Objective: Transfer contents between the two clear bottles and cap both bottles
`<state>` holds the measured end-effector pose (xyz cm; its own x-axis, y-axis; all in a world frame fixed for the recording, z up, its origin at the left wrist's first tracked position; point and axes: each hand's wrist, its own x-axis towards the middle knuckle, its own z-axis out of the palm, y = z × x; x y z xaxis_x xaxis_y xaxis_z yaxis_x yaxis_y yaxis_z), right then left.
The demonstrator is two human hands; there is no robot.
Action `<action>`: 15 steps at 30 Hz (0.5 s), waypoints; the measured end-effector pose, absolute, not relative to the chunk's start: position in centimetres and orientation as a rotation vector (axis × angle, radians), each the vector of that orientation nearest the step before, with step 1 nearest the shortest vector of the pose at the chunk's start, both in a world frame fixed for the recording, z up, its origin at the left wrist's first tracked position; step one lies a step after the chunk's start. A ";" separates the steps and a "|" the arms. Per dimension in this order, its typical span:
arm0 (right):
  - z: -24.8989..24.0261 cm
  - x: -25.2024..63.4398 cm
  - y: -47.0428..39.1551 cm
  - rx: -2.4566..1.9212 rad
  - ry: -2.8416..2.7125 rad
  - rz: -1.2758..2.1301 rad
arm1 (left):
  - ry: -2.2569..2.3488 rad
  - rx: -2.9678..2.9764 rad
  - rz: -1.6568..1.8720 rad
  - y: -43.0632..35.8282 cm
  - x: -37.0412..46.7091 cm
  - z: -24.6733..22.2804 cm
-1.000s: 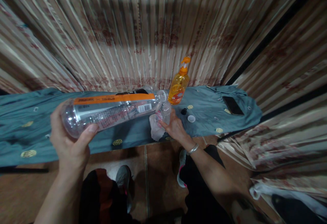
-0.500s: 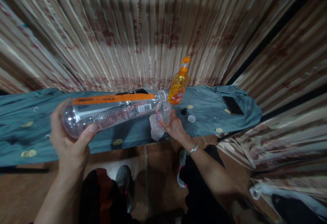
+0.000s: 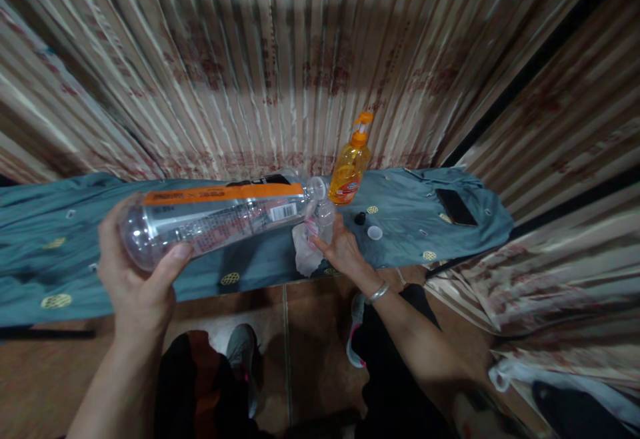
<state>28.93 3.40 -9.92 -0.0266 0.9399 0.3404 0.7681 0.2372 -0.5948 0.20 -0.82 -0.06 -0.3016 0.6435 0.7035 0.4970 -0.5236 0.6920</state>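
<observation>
My left hand is wrapped round the base of a large clear plastic bottle with an orange and grey label. The bottle lies almost level in the air, its open neck tipped slightly toward the right. Its mouth meets the top of a small clear bottle; whether liquid runs between them I cannot make out. Closed round the small bottle is my right hand, a silver bangle on its wrist. A crumpled whitish tissue-like piece sits against the small bottle's left side.
An orange pump bottle stands behind the small bottle. A black cap, a white cap and a dark phone lie to the right on the blue-green cloth. Pleated curtains hang behind and at the right.
</observation>
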 end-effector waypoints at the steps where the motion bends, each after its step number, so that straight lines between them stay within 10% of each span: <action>1: -9.9 28.9 3.4 -1.569 -1.829 0.322 | 1.461 1.784 1.964 -0.8 0.2 0.0; 15: -10.0 29.0 3.4 -1.548 -1.827 0.332 | 1.443 1.800 1.989 -0.6 -0.1 -0.2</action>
